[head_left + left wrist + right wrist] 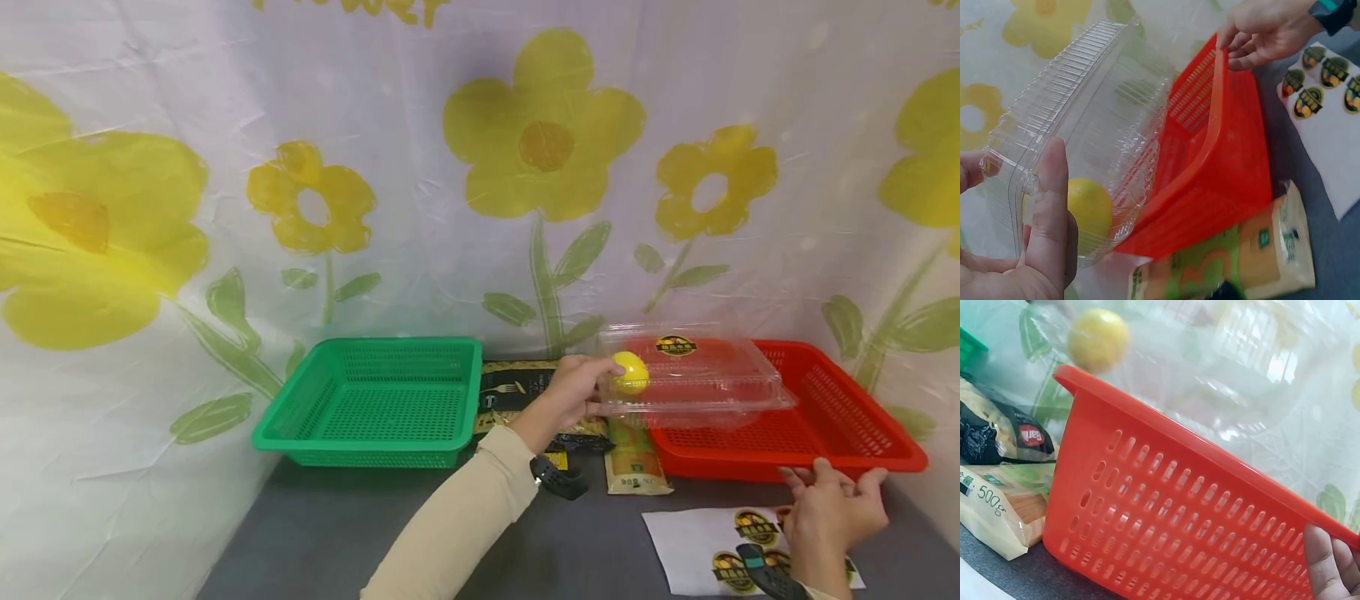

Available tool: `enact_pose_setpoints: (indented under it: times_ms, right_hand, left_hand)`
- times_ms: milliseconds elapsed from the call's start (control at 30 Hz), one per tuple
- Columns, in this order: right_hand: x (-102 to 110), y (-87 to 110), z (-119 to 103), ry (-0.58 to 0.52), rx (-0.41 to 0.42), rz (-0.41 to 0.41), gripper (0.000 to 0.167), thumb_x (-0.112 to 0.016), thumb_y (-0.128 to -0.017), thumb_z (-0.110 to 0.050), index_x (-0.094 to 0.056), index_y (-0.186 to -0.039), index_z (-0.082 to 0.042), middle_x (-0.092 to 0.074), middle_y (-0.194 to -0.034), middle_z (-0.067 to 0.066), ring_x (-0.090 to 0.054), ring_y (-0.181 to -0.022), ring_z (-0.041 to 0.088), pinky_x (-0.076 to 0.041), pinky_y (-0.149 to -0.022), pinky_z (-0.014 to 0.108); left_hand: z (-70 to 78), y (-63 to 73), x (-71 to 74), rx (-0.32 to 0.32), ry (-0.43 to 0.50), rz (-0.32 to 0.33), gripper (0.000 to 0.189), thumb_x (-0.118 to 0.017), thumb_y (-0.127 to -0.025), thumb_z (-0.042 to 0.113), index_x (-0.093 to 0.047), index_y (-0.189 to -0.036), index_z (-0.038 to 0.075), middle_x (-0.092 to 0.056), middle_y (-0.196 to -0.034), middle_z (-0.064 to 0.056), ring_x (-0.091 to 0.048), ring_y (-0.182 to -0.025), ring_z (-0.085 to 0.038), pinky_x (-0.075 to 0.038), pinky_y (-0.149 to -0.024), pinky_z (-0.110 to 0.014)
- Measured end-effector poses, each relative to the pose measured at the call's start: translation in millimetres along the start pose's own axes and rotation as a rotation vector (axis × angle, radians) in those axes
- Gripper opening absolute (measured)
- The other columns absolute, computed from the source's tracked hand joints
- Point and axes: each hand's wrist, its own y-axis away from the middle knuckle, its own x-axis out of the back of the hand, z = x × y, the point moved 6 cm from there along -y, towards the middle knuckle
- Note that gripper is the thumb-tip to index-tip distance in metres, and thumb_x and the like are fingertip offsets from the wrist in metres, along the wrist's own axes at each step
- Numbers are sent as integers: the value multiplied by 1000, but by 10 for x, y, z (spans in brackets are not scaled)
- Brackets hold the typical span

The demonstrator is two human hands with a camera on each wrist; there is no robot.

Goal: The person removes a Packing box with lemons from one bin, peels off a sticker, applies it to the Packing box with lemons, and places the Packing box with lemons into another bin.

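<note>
My left hand (572,392) holds a clear plastic clamshell box (705,379) by its left end, pinching it between thumb and fingers. Inside the box, at that same end, lies a yellow lemon (1089,209). A black and gold oval label (677,345) is stuck on the lid. The box hangs tilted over the left part of a red perforated basket (862,417). At the basket's front right, my right hand (836,508) grips the rim, its fingers curled over the edge in the left wrist view.
On the left stands a green perforated basket (360,454). Between the baskets lie a black pasta bag (517,387) and a beige noodle packet (633,471). A white sheet of oval labels (693,533) lies on the grey table before the red basket. A flowered curtain (420,275) hangs behind.
</note>
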Motion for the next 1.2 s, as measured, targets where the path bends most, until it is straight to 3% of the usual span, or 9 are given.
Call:
enact_pose_setpoints:
  times_ms: [167, 400, 500, 667, 767, 867, 967, 1100, 1200]
  right_hand:
    - [-12, 2, 4, -20, 15, -12, 83, -54, -100, 3, -11, -158, -38, -8, -162, -23, -54, -48, 17, -58, -49, 26]
    - [0, 13, 1, -13, -16, 3, 82, -54, -101, 0, -10, -157, -41, -6, -161, -28, -55, -48, 18, -58, -49, 27]
    - [-1, 19, 11, -11, -26, 10, 82, -55, -101, -1, -10, -158, -41, -7, -161, -28, -54, -48, 18, -58, -49, 27]
    - [-4, 9, 12, -8, -16, 11, 83, -57, -100, -1, -11, -158, -39, -8, -161, -27, -56, -48, 18, -59, -51, 27]
    - [1, 6, 14, -26, -7, 5, 84, -57, -100, 0, -11, -158, -38, -11, -162, -26, -56, -49, 18, -59, -51, 27]
    - [6, 7, 10, -64, -5, 4, 84, -59, -98, 2, -15, -158, -37, -19, -165, -13, -55, -46, 18, -59, -50, 28]
    - [3, 15, -2, -84, 6, -15, 85, -60, -98, 2, -16, -158, -37, -20, -165, -14, -54, -46, 18, -59, -49, 28]
    - [-1, 29, 8, -82, 12, -12, 83, -60, -98, 2, -18, -158, -37, -51, -146, 1, -55, -47, 17, -58, -50, 27]
    - [3, 31, 6, -77, 22, -11, 83, -60, -98, 2, -19, -158, -37, -53, -143, 3, -56, -48, 16, -58, -50, 27]
  left_hand:
    - [-71, -145, -274, 1, -35, 70, 23, -74, -83, 9, -56, -68, 10, -38, -51, 1, -39, -41, -13, -55, -46, -28]
    - [-199, -270, -596, 18, -21, 78, 12, -75, -83, 8, -67, -76, 4, -53, -63, -7, -43, -37, -15, -62, -55, -42]
    - [-243, -297, -634, 18, -52, 98, 13, -76, -85, 9, -65, -78, 4, -52, -61, -7, -44, -37, -17, -62, -55, -44]
    - [-309, -336, -651, 14, -57, 163, 31, -78, -84, 8, -53, -64, 10, -40, -49, -5, -48, -35, -19, -61, -52, -42]
    - [-335, -342, -678, 4, -63, 193, 31, -79, -83, 8, -53, -66, 11, -44, -52, -5, -50, -35, -21, -61, -52, -43]
    - [-364, -346, -728, -1, -83, 203, 20, -79, -83, 8, -60, -79, 6, -56, -64, -8, -56, -38, -23, -62, -55, -45]
    - [-408, -353, -775, 5, -119, 214, 20, -79, -84, 7, -61, -92, 2, -62, -79, -10, -67, -51, -32, -61, -57, -47]
    - [-454, -358, -814, 18, -210, 243, 25, -80, -85, 7, -58, -96, 0, -61, -88, -12, -72, -65, -42, -61, -57, -45]
    - [-468, -377, -844, 17, -290, 270, 30, -82, -83, 9, -58, -99, 0, -58, -94, -12, -72, -64, -38, -61, -55, -41]
